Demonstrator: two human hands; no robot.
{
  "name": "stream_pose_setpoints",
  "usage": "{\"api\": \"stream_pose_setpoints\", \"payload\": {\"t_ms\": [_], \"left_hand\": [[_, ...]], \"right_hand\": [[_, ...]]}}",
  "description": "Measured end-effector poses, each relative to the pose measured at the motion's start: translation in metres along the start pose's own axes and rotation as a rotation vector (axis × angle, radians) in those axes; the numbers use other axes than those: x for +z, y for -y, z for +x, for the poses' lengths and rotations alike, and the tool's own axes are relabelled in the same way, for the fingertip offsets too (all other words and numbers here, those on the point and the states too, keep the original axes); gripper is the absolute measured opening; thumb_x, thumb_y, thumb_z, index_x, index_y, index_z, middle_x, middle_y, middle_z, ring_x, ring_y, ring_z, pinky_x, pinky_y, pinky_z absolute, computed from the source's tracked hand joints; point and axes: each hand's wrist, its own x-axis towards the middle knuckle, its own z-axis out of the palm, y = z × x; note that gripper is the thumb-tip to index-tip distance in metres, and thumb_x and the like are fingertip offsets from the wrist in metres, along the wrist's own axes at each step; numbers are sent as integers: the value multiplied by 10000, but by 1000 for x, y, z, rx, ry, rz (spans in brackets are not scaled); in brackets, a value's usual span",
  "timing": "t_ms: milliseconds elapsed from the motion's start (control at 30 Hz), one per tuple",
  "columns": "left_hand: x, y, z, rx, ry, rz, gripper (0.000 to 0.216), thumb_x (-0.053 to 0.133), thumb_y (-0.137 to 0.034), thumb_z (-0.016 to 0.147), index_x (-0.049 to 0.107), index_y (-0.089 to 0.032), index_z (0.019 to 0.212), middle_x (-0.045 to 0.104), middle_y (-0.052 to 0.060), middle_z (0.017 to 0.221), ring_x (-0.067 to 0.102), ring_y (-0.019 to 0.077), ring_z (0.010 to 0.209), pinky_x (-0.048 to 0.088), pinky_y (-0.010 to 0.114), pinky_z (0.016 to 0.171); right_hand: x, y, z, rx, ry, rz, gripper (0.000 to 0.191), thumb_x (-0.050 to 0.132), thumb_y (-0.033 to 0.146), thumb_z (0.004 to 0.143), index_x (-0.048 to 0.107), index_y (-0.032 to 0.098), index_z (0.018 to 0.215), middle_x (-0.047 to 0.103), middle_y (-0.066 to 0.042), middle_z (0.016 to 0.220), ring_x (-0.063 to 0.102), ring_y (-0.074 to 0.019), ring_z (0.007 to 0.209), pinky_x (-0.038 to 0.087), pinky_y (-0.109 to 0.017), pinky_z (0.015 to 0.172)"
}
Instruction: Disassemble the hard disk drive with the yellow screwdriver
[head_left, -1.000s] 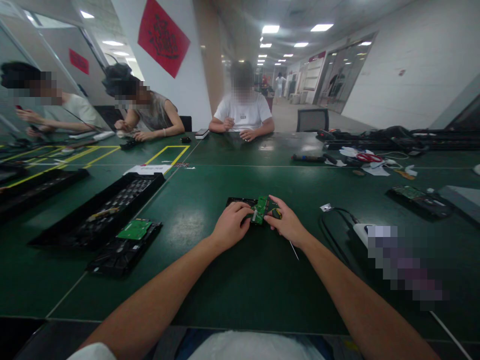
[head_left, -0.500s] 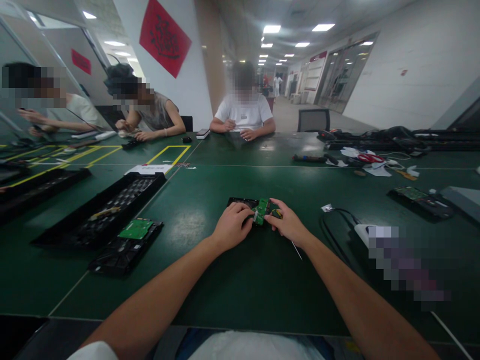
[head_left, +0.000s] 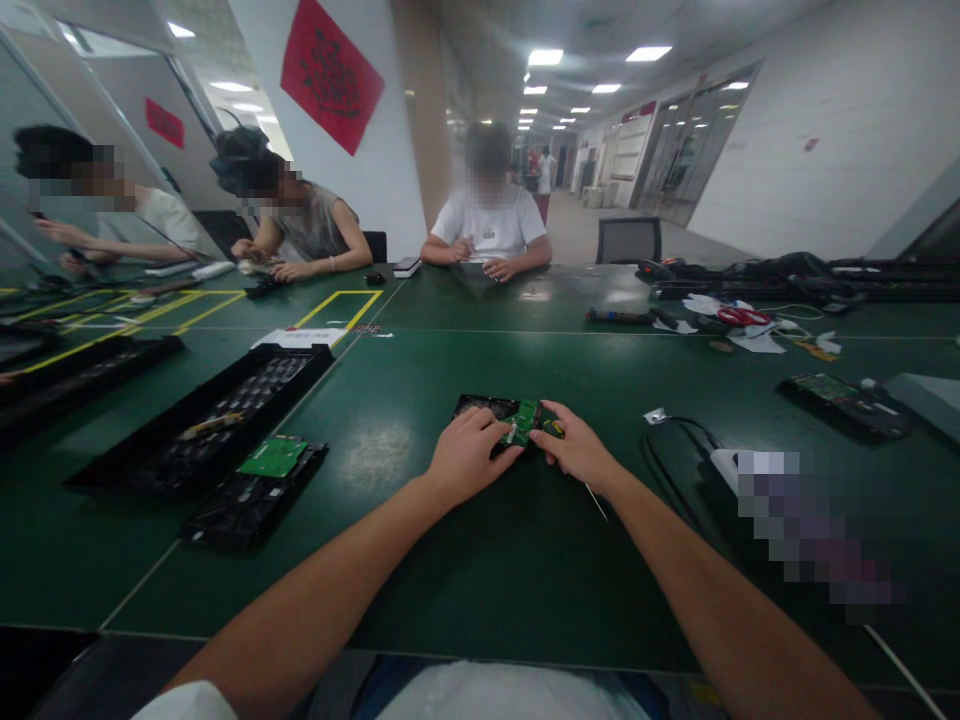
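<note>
- A long dark green bench [head_left: 420,560] in a shared workroom.
- Left hand [head_left: 465,458] fingers press on the small green circuit board [head_left: 523,420], resting on a black plastic housing [head_left: 480,406].
- Right hand [head_left: 579,450] fingers pinch the yellow-handled thin screwdriver [head_left: 556,430] beside it.
- Best kept steady: board flat, tool upright.

The bench [head_left: 465,560] is dark green, marked with thin pale lines and yellow rectangles at the far left. The small circuit board [head_left: 523,420] between the hands is bright green on a black tray [head_left: 480,405]. A second green board [head_left: 271,457] lies on another black tray [head_left: 247,500]. A red banner [head_left: 330,75] with dark lettering hangs on the white wall. The cable [head_left: 675,440] is black.
</note>
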Motion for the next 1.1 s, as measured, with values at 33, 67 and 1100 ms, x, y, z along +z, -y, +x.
{"api": "stream_pose_setpoints", "payload": {"t_ms": [33,67,1100], "left_hand": [[-3,-3,0,-30,47,8,372,556,-500,974,723,-208,1133,702,89,991,653,240,943,515,367,827],[-5,-5,0,-57,98,11,381,548,-508,977,713,-216,1157,713,79,979,667,231,907,507,347,780],[-8,1,-1,-156,201,115,534,535,-560,939,635,-170,1290,699,137,1147,646,308,1099,516,426,946]], "right_hand": [[0,-1,1,-4,-4,-5,651,696,338,940,436,222,1526,624,20,713,557,-123,547,398,-210,456],[1,-3,1,-7,-10,-14,609,686,346,945,467,220,1499,627,17,715,566,-127,553,398,-211,452],[-5,3,-8,-92,-176,-413,267,648,438,910,716,196,997,660,-4,675,605,-164,578,420,-281,602]]}}
